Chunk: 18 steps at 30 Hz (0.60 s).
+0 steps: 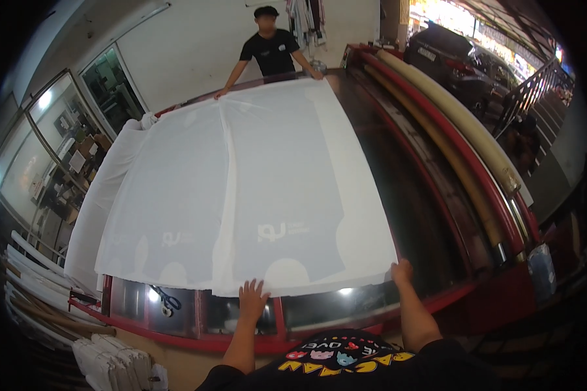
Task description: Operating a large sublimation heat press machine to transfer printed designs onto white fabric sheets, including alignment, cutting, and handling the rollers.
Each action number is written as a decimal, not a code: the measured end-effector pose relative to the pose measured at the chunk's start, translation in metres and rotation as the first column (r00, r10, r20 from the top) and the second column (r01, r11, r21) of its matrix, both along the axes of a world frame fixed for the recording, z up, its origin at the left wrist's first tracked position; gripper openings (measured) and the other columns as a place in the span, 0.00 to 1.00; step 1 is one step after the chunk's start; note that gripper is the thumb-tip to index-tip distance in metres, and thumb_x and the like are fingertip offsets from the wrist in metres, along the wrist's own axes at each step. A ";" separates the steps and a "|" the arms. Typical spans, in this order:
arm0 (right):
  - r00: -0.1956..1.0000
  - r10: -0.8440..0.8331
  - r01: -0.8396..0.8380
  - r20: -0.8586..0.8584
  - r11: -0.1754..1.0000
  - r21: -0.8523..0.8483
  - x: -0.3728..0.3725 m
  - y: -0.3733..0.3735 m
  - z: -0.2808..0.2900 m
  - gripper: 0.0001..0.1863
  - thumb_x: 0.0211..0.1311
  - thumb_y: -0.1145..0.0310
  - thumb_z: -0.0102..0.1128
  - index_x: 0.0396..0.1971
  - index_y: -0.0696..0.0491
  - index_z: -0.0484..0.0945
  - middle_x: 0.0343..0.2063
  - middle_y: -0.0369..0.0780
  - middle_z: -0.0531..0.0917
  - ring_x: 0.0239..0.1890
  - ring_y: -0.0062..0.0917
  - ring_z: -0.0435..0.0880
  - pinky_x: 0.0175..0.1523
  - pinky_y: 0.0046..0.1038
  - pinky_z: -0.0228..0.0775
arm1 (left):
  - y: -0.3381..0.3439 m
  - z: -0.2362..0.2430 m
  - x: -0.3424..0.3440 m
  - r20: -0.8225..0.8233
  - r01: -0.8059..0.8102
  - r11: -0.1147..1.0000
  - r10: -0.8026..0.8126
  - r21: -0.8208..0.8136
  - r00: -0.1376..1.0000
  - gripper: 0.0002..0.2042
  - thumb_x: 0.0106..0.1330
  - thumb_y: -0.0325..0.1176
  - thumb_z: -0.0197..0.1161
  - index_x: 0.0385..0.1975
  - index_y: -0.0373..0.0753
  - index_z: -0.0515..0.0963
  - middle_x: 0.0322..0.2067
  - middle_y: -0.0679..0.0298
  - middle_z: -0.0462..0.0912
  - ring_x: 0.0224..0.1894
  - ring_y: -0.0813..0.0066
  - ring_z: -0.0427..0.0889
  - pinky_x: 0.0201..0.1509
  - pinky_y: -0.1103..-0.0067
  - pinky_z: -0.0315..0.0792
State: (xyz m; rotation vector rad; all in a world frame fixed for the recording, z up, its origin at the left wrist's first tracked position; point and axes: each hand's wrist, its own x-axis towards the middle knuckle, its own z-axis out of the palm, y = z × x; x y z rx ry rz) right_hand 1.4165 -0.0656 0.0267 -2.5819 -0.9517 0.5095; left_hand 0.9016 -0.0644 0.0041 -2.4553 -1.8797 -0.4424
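Note:
A wide sheet of white fabric (280, 163) lies over a red-framed machine table, with pale grey garment shapes showing through it. One long fold runs down its middle. At the near edge my left hand (253, 298) rests on the cloth with its fingers spread. My right hand (402, 270) is closed on the near right corner of the fabric. Across the table a person (270, 52) in a black shirt and cap has both hands at the far edge of the same sheet.
Long rolls (453, 117) in cream, red and brown run along the machine's right side. Scissors (168, 300) lie on the near left ledge. White fabric (104, 189) bunches at the left edge. Tubes (45, 274) and bundled white stacks (114, 362) stand lower left.

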 end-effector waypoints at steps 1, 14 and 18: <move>1.000 -0.016 0.016 -0.006 1.000 0.018 0.000 0.000 0.001 0.16 0.53 0.64 0.62 0.35 0.62 0.82 0.40 0.57 0.83 0.47 0.50 0.82 0.52 0.44 0.75 | -0.004 -0.002 0.004 0.015 -0.018 0.999 0.019 -0.046 1.000 0.27 0.65 0.48 0.59 0.61 0.40 0.71 0.61 0.50 0.70 0.64 0.46 0.65 0.67 0.54 0.57; 0.980 -0.166 0.162 -0.113 0.986 -0.043 0.097 0.022 0.014 0.18 0.52 0.63 0.62 0.39 0.60 0.83 0.45 0.55 0.82 0.50 0.49 0.82 0.54 0.43 0.75 | -0.006 -0.008 0.075 -0.020 0.072 0.997 -0.071 0.002 0.997 0.28 0.64 0.53 0.57 0.57 0.39 0.74 0.57 0.49 0.74 0.58 0.45 0.69 0.62 0.51 0.61; 0.978 -0.148 0.144 -0.148 0.989 -0.036 0.140 0.027 0.020 0.18 0.53 0.64 0.60 0.40 0.60 0.83 0.45 0.54 0.82 0.50 0.48 0.81 0.54 0.42 0.75 | -0.011 -0.010 0.121 -0.018 0.081 0.997 -0.081 -0.019 0.997 0.29 0.65 0.54 0.57 0.58 0.38 0.74 0.57 0.46 0.74 0.59 0.42 0.69 0.64 0.56 0.62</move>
